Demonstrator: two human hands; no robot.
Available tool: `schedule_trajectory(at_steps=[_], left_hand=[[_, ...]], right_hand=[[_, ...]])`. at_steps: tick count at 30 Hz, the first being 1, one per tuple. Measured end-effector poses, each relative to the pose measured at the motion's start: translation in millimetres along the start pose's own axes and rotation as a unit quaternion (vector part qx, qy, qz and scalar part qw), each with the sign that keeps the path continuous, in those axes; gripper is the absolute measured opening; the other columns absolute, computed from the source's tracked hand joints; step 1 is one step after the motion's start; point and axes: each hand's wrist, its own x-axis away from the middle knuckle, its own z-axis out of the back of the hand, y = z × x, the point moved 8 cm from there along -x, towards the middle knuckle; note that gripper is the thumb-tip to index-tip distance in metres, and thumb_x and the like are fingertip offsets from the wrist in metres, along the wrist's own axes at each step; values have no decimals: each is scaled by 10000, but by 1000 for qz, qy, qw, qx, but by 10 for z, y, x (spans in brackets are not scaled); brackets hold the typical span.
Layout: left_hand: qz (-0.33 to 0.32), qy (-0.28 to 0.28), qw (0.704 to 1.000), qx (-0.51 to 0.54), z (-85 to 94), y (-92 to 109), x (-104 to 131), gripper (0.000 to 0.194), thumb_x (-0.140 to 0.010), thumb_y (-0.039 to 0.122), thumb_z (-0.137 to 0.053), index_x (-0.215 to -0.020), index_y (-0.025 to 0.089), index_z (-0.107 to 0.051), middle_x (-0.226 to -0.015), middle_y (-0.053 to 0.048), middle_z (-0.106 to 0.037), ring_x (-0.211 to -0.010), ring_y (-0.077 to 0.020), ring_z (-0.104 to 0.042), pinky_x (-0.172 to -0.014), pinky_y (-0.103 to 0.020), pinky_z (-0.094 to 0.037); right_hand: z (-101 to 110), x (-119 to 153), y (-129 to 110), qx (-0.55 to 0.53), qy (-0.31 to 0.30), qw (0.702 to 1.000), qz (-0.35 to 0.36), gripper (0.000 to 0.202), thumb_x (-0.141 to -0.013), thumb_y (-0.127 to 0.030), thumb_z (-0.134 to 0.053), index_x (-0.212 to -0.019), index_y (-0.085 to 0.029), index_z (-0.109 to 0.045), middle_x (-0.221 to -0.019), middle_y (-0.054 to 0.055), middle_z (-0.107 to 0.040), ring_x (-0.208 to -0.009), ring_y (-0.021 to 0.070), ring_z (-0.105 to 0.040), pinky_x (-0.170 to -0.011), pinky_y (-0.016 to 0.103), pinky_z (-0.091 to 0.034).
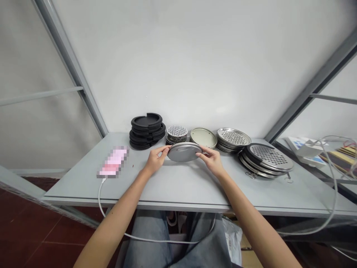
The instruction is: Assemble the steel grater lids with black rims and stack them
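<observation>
Both my hands hold a round, shallow metal lid-like disc [184, 153] by its rim, raised above the grey table and tilted so its plain face is towards me. My left hand [156, 160] pinches the left edge. At the right edge, my right hand [212, 160] grips with the thumb on the near face. Just behind the disc stand a stack of small perforated grater discs [177, 131] and a stack topped by a cream-coloured round pan-like disc [203, 137]. A stack of larger metal grater discs [233, 137] is to their right.
Black ring-shaped holders [147, 130] are stacked at the back left. Larger graters with a black rim piece [267, 159] lie at the right. A blurred-out phone [113, 162] with a white cable [99, 197] rests on the table [178, 190] at the left. Metal posts [92, 108] flank the table.
</observation>
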Motion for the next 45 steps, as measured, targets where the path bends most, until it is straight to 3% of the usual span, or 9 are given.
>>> schedule_trajectory(at_steps=[8,13,17,21,25,31,36,41,45], left_hand=[[4,-4,999,-33,8,-8,5,361,-958,389,-478,-1125,142,-682,-1089,-100,-731,-1024,-234,-680,-908,-349,-519],[29,-1,998,-54,19,-78,-1,375,-988,398,-408,-1156,155,-640,-1052,-104,-732,-989,-214,-683,-877,-350,-516],[7,9,997,-73,23,-79,-1,330,-954,374,-489,-1185,174,-612,-1104,-110,-706,-1006,-215,-668,-842,-344,-519],[-47,-23,994,-98,-39,24,21,586,-833,344,-684,-1366,220,-474,-1254,-116,-630,-1051,-224,-642,-896,-374,-504],[-78,-42,992,-87,-69,95,30,713,-825,330,-703,-1455,259,-375,-1346,-120,-576,-1130,-236,-611,-961,-395,-482],[-102,-10,990,-93,-38,97,28,386,-889,304,-634,-1264,214,-601,-1177,-97,-683,-1059,-219,-640,-931,-368,-500],[-141,44,978,-144,41,171,44,233,-914,287,-600,-1122,221,-680,-1082,-82,-719,-1006,-219,-640,-924,-395,-497],[-154,95,970,-163,158,209,26,224,-911,310,-605,-1091,211,-695,-996,-79,-720,-971,-219,-630,-910,-392,-502],[-137,82,974,-161,150,183,17,234,-914,303,-599,-1109,209,-688,-979,-72,-686,-941,-198,-631,-885,-338,-506]], right_hand=[[50,-5,-125,-37,2,999,23,320,-710,-368,-761,-978,-195,-742,-875,23,-724,-765,178,-619,-709,318,-511],[231,-19,-173,-65,73,994,49,316,-787,-399,-692,-1027,-194,-706,-871,25,-696,-736,160,-592,-634,281,-491],[310,-12,-202,-60,113,990,63,344,-774,-383,-705,-1060,-192,-700,-933,41,-707,-806,184,-614,-692,304,-504],[233,1,-225,-50,87,993,59,331,-757,-362,-719,-1043,-196,-721,-936,32,-716,-823,191,-629,-725,324,-514],[126,26,-158,-11,61,998,30,351,-683,-358,-768,-982,-174,-751,-881,38,-729,-775,204,-643,-718,352,-523],[31,48,-84,17,35,999,25,378,-651,-395,-787,-960,-178,-759,-921,67,-748,-730,229,-669,-704,394,-547],[-91,85,-262,70,-23,991,111,352,-786,-372,-692,-1100,-212,-700,-1171,89,-693,-1078,266,-630,-917,423,-510],[17,71,-237,118,43,986,106,382,-824,-379,-646,-1152,-183,-643,-1154,126,-672,-1007,248,-631,-849,405,-523],[110,56,-193,104,77,989,77,351,-866,-376,-582,-1145,-167,-622,-1155,143,-664,-953,242,-638,-812,399,-520]])
